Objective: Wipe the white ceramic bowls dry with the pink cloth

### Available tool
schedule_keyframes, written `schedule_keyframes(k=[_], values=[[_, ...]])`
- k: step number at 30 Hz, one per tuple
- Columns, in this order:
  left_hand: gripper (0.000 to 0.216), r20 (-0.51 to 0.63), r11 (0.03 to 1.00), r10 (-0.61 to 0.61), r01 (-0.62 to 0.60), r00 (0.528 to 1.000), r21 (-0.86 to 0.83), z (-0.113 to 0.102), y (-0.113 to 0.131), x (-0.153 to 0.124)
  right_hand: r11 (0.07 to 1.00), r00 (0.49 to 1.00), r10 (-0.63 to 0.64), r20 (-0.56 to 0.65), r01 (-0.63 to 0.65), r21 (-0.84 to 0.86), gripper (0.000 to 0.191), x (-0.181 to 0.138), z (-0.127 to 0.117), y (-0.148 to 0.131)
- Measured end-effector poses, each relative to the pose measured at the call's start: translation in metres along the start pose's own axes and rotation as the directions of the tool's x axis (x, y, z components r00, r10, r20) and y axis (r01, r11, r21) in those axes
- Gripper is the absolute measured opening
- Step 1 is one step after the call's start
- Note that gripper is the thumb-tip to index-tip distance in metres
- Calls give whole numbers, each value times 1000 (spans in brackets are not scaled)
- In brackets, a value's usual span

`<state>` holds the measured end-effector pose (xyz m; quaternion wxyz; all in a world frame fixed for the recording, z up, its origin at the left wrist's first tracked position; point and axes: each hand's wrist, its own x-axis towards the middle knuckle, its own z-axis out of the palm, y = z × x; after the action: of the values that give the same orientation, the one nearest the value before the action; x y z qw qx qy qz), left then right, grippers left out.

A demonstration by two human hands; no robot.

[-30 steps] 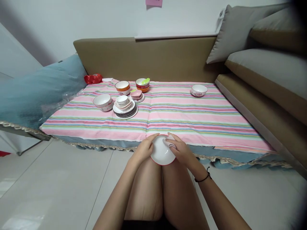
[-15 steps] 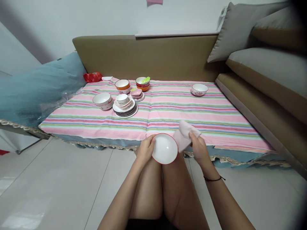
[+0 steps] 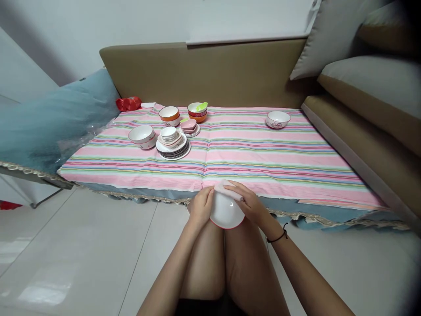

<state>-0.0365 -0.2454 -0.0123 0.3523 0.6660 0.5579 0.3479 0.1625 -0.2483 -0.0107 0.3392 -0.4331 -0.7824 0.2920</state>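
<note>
A white bowl (image 3: 226, 213) with a red rim is tilted toward me above my knees. My left hand (image 3: 202, 205) grips its left edge, thumb on the rim. In my right hand (image 3: 248, 202) is a folded pale pink cloth (image 3: 226, 188), pressed against the bowl's upper rim. The fingers of that hand lie over the cloth, and the far rim is hidden beneath it.
On the striped cloth (image 3: 240, 151) stand a stack of plates (image 3: 177, 152), white bowls (image 3: 142, 135), orange-banded bowls (image 3: 169, 115), pink dishes (image 3: 188, 125) and a lone bowl (image 3: 278, 119) at right. A red bundle (image 3: 128, 104) lies back left. Cushions (image 3: 371, 87) are piled at right.
My right hand has moved left, bringing the pink cloth from beside the bowl onto its upper rim. My left hand still holds the bowl. The view has shifted slightly.
</note>
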Motion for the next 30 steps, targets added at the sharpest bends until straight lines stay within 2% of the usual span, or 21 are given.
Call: schedule_keyframes(k=[9,13,17,20,26,30], values=[[40,6,997,20,-20,1000,80,1,5,-2,983,996,-18,84,33,-181,53,-2,-9,-7],[40,-22,991,5,-2,1000,132,2,6,-4,959,996,39,82,-14,-283,53,-9,-9,-12],[38,-57,988,9,0,998,155,6,5,-6,906,986,163,20,-142,-398,51,-24,-2,-18],[38,-82,988,1,12,997,157,9,6,-7,882,983,174,-62,-183,-435,48,-37,7,-22],[37,-112,986,15,4,994,168,12,7,-8,853,944,269,-192,-326,-408,43,-59,28,-31],[39,-96,984,13,4,995,176,10,4,-7,861,920,324,-222,-383,-335,43,-61,27,-36]])
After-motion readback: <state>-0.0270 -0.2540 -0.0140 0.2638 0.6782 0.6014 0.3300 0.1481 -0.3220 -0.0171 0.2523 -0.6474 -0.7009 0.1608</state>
